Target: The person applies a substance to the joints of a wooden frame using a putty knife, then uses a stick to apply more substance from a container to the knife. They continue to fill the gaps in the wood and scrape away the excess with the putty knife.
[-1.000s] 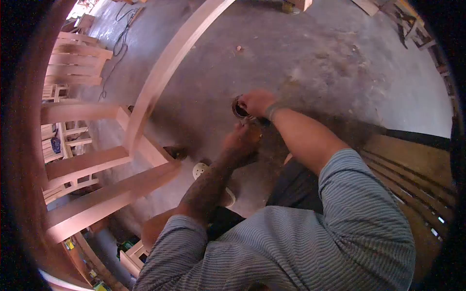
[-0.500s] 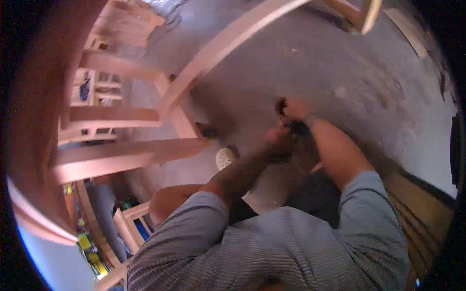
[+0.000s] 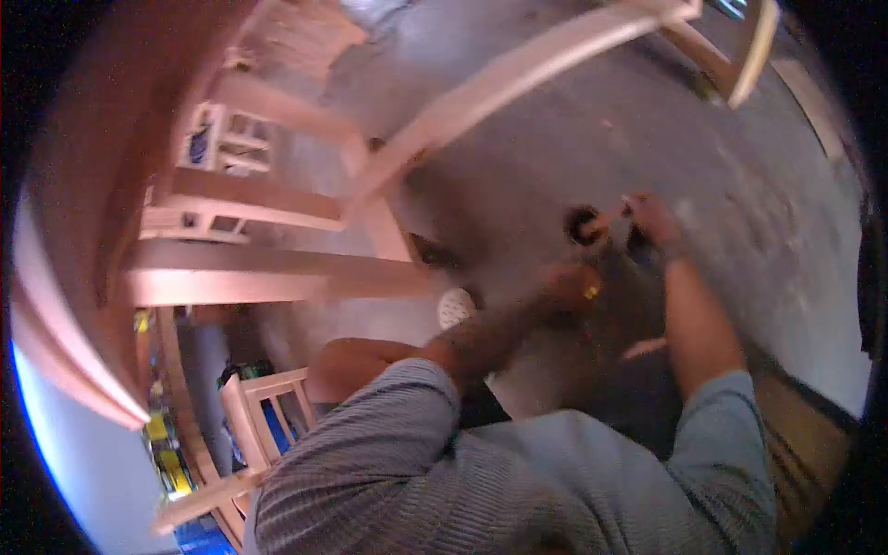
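Note:
My right hand (image 3: 653, 220) is closed around something dark, its fingers blurred by motion. Just left of it, a dark ring-shaped thing (image 3: 583, 225) shows over the floor, with a thin reddish strip (image 3: 610, 218) running between the two. My left hand (image 3: 569, 283) is lower and nearer to me, closed in a blurred fist. A small yellow piece (image 3: 592, 291) shows at its fingers; I cannot tell what it belongs to. Both hands are in front of my knees, apart from each other.
A wooden frame with pale beams (image 3: 277, 277) stands close on the left, one long beam (image 3: 518, 79) reaching across the far side. A pale clog with holes (image 3: 455, 309) is on the grey floor (image 3: 518, 176). Small wooden furniture (image 3: 264, 412) and yellow-marked items (image 3: 171, 453) lie lower left.
My hands have moved apart: the right has gone up and right, the left is lower. The dark ring now shows separately between them. The whole view has shifted slightly.

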### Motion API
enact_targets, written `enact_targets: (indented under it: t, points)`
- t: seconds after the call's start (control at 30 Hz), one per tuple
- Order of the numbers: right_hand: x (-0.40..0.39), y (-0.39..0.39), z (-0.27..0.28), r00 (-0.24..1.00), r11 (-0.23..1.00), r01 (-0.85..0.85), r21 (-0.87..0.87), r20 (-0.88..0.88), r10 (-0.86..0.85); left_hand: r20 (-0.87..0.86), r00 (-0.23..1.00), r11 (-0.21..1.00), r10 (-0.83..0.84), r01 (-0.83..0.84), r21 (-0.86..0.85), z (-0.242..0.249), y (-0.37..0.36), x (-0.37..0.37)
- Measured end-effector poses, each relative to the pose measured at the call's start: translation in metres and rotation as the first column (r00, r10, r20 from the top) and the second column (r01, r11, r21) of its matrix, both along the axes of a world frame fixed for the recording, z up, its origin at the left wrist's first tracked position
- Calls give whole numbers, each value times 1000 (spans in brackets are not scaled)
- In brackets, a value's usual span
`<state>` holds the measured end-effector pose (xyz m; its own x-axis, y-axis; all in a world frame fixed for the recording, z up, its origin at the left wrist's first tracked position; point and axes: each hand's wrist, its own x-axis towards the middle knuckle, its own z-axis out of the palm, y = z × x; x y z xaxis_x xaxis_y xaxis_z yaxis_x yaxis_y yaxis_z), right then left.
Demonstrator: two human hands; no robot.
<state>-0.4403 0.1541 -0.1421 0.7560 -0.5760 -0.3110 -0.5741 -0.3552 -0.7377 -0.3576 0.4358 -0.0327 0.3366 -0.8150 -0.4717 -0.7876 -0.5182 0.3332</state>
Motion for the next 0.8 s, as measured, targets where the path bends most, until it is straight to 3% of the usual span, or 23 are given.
enact_targets:
  t: [0.03, 0.07, 0.1, 0.13, 0.17, 0.23, 0.3, 0.37, 0.47, 0.53, 0.63, 0.7, 0.8]
  points:
    - [-4, 1, 10, 1000, 998, 3, 57, 22, -4, 23, 1000, 1000, -18, 19, -13, -2, 4, -2]
    - [-9, 0, 4, 999, 1000, -23, -1, 28, 23, 42, 998, 998, -44, 46, -34, -9, 4, -3]
    - [-5, -3, 1, 997, 973, 65, 222, 34, -75, -6, 998, 998, -61, 60, -27, -26, 5, 9]
    - [-7, 2, 33, 996, 960, 85, 267, -12, -85, -54, 996, 997, -75, 74, -20, -42, 6, 20]
    - [-6, 6, 24, 981, 935, 151, 321, 71, -182, -104, 991, 996, -89, 88, -12, -58, 8, 30]
    - [-11, 5, 14, 947, 901, 212, 378, 149, -286, -27, 1000, 999, -10, 11, 41, -12, 15, 33]
    - [-6, -2, 17, 943, 896, 219, 386, 153, -296, -77, 997, 998, -2, -3, -63, -69, 35, 61]
    - [-11, 0, 26, 933, 877, 218, 428, 174, -316, 91, 995, 998, -50, 52, -29, -131, 59, 88]
    - [-7, -3, 19, 917, 845, 228, 484, 186, -354, 53, 998, 981, -22, 11, 195, -118, 56, 103]
    - [-8, -4, 10, 924, 857, 241, 455, 162, -346, 25, 998, 975, 55, -59, 217, -104, 56, 102]
    - [-7, -5, 10, 955, 916, 239, 322, 94, -283, 45, 979, 977, 201, -203, 64, -95, 64, 92]
    - [-9, -2, 27, 966, 939, 235, 251, 50, -255, -12, 954, 949, 301, -298, 103, -47, 47, 77]
    - [-8, 3, 16, 910, 846, 270, 461, 166, -381, 7, 986, 980, 165, -165, 109, -96, 55, 93]
